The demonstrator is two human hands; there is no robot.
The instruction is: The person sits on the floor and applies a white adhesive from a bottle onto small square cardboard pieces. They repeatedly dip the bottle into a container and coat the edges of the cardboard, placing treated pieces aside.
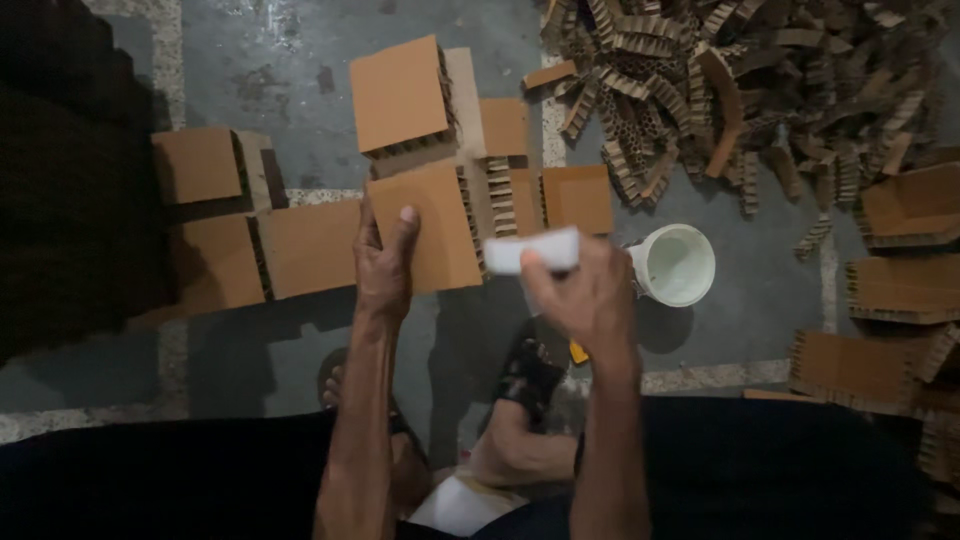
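My left hand [384,262] grips the lower left edge of a square brown honeycomb cardboard block [428,222], thumb on its top face. My right hand [592,296] holds a white oblong piece [532,250], lying level just right of that block. A second block [402,95] stands stacked behind the held one. Flat brown cardboard blocks [300,245] lie in a row on the grey floor to the left.
A white plastic cup [678,262] stands on the floor right of my right hand. A large heap of corrugated cardboard strips [740,90] fills the upper right. More cardboard blocks [905,290] are stacked at the right edge. My feet and knees are below.
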